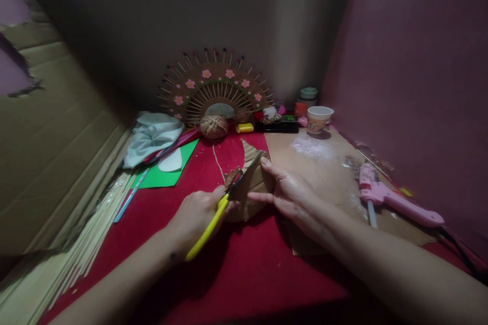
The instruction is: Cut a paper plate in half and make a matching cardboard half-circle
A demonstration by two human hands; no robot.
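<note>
Tabletop [244, 274]: red, spread before you; the cardboard [255, 185] is held up near its middle.
Fan [217, 71]: upright at the back, beyond your reach of work.
Right hand [292, 190]: closed on the cardboard's right edge, your thumb near the top.
Left hand [198, 210]: wrapped round the yellow handle of the tool [213, 223].
Cardboard: probably light, stiffish and grippy, but apt to crease if you squeeze hard; a flat pinch at the rim, clear of the blade, should suit.
Tool: dark blade along the cardboard's upper-left edge.
</note>
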